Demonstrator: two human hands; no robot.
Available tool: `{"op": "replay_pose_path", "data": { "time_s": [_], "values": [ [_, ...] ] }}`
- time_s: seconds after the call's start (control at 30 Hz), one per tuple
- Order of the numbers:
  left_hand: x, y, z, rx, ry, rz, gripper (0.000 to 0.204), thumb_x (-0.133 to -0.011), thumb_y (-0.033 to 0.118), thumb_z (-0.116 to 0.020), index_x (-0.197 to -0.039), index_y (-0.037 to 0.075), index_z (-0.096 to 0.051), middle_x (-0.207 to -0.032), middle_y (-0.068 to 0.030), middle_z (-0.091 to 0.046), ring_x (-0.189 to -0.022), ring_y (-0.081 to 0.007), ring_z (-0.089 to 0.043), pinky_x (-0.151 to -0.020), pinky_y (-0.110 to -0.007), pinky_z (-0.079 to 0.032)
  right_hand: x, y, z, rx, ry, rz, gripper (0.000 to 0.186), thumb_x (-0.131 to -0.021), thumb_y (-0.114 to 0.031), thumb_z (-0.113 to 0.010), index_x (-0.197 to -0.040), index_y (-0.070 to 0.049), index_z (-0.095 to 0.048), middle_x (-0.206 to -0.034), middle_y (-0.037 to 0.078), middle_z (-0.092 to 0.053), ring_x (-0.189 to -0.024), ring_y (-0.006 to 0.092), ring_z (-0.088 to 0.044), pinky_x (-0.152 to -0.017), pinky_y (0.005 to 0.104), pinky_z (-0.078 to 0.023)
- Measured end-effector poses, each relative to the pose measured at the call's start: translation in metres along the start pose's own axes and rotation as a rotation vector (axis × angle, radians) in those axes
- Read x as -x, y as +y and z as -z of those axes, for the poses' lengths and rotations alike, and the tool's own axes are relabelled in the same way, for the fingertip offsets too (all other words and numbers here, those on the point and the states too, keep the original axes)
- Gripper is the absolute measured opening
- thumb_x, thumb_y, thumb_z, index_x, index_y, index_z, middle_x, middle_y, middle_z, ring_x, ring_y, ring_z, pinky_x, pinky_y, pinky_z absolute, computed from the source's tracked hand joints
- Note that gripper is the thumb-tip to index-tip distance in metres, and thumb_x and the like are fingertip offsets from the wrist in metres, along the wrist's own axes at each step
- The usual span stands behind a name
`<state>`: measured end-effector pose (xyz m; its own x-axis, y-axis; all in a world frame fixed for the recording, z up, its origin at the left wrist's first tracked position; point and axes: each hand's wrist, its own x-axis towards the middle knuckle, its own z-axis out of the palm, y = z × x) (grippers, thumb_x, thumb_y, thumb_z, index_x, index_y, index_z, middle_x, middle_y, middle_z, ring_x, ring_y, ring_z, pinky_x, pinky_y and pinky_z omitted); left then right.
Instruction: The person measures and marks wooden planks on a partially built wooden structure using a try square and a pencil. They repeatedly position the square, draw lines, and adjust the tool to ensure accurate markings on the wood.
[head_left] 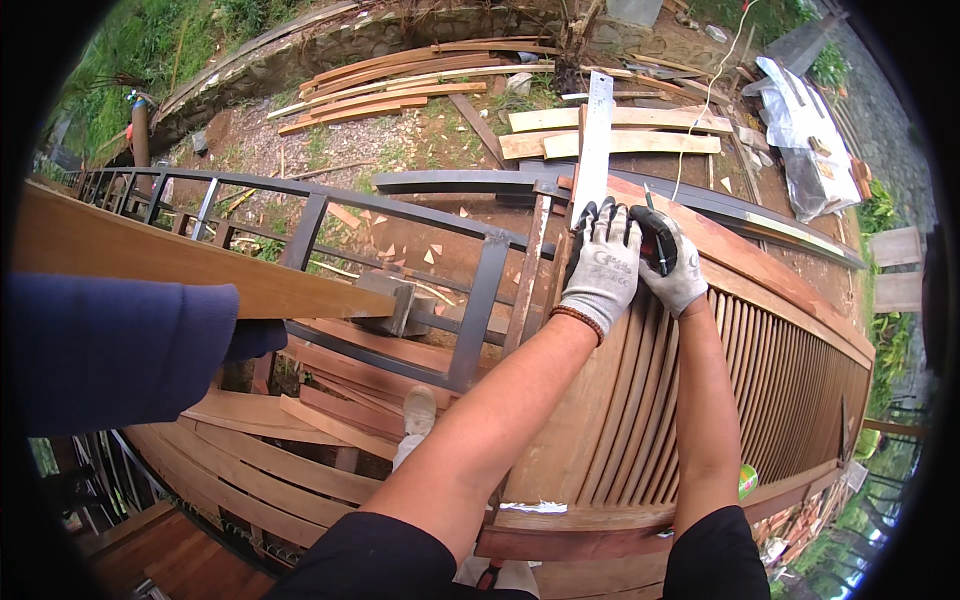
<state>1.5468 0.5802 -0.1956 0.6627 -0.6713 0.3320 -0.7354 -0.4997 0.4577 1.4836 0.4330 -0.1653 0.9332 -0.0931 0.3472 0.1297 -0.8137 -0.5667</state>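
A louvred wooden shutter panel [762,375] lies beneath my hands, slats running lengthwise toward me. A long silver straightedge [596,140] extends away from me at its top end. My left hand [600,265], in a grey glove with black fingertips, rests over the straightedge's near end, fingers extended side by side. Just right of it, touching or nearly so, my gloved right hand [672,262] is closed around a thin dark pencil-like tool [652,203] pointing upward. A dark object in that palm is partly hidden by the fingers.
Dark metal frames [468,310] stand left of the panel. A wide board [150,260] with navy cloth [120,350] over it juts from the left. Curved slatted wood [240,470] lies below; loose planks [630,120] and white plastic sheeting [800,160] lie beyond.
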Motion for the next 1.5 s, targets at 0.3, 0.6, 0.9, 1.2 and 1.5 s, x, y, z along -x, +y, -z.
{"op": "replay_pose_path", "data": {
  "time_s": [0.3,0.6,0.9,1.2,1.5],
  "values": [
    [-0.004,0.002,0.01,0.047,-0.04,0.012,0.048,-0.092,0.02,-0.052,-0.137,0.002,-0.055,-0.15,-0.0219,-0.047,-0.146,-0.0379,-0.036,-0.123,-0.058,-0.016,0.002,0.001,0.005,-0.019,-0.013,-0.071,0.061,-0.076,-0.004,-0.073,-0.134,-0.003,-0.055,-0.123,0.019,-0.065,-0.112,0.034,-0.065,-0.098,0.0402,-0.051],
    [-0.005,0.003,0.001,0.01,-0.006,-0.014,0.052,-0.092,0.019,-0.052,-0.14,0.0,-0.052,-0.152,-0.0226,-0.045,-0.148,-0.0391,-0.032,-0.123,-0.06,-0.013,-0.003,-0.003,0.009,-0.248,0.012,-0.117,0.063,-0.079,0.0,-0.068,-0.14,-0.001,-0.051,-0.135,0.016,-0.063,-0.126,0.0246,-0.06,-0.109,0.0363,-0.044],
    [-0.005,0.004,-0.004,-0.037,-0.048,-0.018,0.052,-0.094,0.02,-0.048,-0.143,0.0,-0.049,-0.154,-0.0227,-0.042,-0.15,-0.0405,-0.027,-0.123,-0.061,-0.011,-0.026,-0.002,0.018,-0.793,0.204,-0.397,0.037,-0.102,-0.018,-0.059,-0.132,0.003,-0.059,-0.112,0.013,-0.072,-0.106,0.0206,-0.068,-0.099,0.0353,-0.052],
    [-0.009,0.01,0.007,-0.041,-0.166,0.037,0.052,-0.095,0.018,-0.048,-0.143,-0.004,-0.049,-0.149,-0.0285,-0.043,-0.143,-0.0432,-0.035,-0.122,-0.06,-0.015,-0.101,-0.035,-0.028,-0.579,-0.116,-0.396,0.023,-0.104,-0.018,-0.056,-0.119,-0.004,-0.066,-0.098,0.005,-0.07,-0.086,0.0125,-0.063,-0.079,0.0272,-0.051],
    [-0.009,0.01,0.006,-0.083,-0.19,0.029,0.052,-0.094,0.018,-0.05,-0.141,-0.003,-0.053,-0.147,-0.0293,-0.046,-0.138,-0.0437,-0.042,-0.12,-0.061,-0.02,-0.104,-0.021,-0.036,-0.311,-0.157,-0.363,0.028,-0.1,-0.013,-0.055,-0.125,-0.003,-0.063,-0.106,0.017,-0.072,-0.093,0.0268,-0.067,-0.087,0.0344,-0.051]
  ]
}}
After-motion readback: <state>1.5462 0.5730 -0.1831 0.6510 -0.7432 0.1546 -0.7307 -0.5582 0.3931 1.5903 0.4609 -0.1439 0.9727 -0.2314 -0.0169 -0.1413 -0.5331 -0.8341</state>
